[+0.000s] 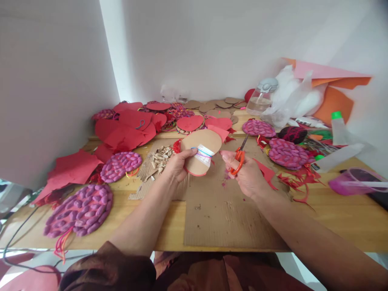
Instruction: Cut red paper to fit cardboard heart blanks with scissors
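My left hand (179, 165) is closed on the left edge of a cardboard heart (194, 141), its thumb on top. A white paper label (204, 155) with blue and purple string across it lies on the heart's brown face. Red paper shows at its lower edge and a red tassel (177, 146) at its upper left. My right hand (247, 171) grips orange-handled scissors (238, 161), blades pointing up and away, just right of the heart. The thumb and index finger come together near the heart's right edge; whether they pinch a thread is too small to tell.
Corrugated cardboard (218, 222) covers the table's middle, with a pile of pale shells (162, 158) on it. Purple-studded pieces (80, 210) and red paper hearts (130, 125) lie left. Right stand a jar (260, 99), a green-capped bottle (338, 127) and a purple cup (353, 182).
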`<action>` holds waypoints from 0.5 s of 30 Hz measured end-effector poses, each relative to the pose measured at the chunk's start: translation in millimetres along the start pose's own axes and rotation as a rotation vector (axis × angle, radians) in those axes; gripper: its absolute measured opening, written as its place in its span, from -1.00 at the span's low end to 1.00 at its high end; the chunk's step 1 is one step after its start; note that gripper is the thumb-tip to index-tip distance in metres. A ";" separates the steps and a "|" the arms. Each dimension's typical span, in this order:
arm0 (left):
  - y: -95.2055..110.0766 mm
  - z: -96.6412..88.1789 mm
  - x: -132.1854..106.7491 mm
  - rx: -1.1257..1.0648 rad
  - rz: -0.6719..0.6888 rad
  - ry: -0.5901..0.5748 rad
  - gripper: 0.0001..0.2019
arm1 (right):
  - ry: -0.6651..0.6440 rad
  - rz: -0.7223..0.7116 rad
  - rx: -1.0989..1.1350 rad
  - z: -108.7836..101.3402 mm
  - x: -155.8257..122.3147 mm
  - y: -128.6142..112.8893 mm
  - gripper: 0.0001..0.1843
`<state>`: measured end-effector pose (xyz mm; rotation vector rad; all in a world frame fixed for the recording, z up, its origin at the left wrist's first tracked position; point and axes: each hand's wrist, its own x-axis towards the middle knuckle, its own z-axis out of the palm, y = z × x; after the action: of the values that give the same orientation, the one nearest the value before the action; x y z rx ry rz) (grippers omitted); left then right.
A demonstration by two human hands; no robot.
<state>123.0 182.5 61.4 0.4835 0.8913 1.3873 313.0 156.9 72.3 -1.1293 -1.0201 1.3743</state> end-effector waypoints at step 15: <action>-15.4 12.1 -14.8 -0.001 0.140 0.005 -0.53 | 0.039 -0.205 -0.119 -6.4 9.9 15.0 -0.57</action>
<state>142.9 168.1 60.7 0.5505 0.8740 1.5168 316.2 165.3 55.5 -1.1007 -1.1685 1.1375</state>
